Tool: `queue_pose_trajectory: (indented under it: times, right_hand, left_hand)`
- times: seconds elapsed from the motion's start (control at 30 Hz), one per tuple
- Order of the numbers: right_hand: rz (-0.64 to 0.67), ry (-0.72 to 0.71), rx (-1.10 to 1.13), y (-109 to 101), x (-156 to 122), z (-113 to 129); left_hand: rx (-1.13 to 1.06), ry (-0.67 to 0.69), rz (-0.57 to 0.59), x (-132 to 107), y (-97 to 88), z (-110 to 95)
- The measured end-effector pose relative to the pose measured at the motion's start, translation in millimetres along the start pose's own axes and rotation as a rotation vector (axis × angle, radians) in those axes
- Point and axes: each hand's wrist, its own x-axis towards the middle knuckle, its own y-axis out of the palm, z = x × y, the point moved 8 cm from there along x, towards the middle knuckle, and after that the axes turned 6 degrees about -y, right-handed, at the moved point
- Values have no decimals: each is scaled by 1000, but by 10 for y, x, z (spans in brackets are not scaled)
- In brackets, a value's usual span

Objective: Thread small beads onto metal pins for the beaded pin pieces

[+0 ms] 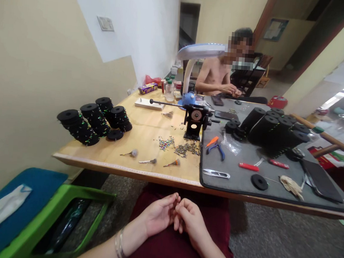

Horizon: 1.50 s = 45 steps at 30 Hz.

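In front of the table edge, above the dark red cloth (153, 247) over my lap, my two hands meet. My left hand (159, 215) is turned palm up, its thumb and fingertips pinched together. A tiny dark speck shows at those fingertips, too small to name. Close against it, my right hand (190, 218) has curled fingers and a thumb pressed to the index finger; what it pinches is hidden. On the table beyond lie a pile of small coloured beads (166, 143) and a pile of small metal pieces (187, 148). Thread snips (216, 173) rest on the grey mat (233, 181).
Black foam spools (93, 119) stand stacked at left, more black spools (264, 126) at right. A black clamp device (195, 121) with a rod stands mid-table. Pliers (217, 150) and a red-handled tool (248, 167) lie nearby. Across sits another person (214, 74) beside a lamp (202, 50).
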Motion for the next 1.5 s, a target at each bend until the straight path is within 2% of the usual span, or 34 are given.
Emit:
queue_pose_trajectory:
  times: [0.93, 1.5]
  right_hand:
    - [7, 32, 41, -27, 15, -21]
    - [-5, 33, 50, -35, 2, 0]
  left_hand:
    - [19, 26, 35, -12, 47, -24]
    - [28, 40, 17, -18, 34, -35]
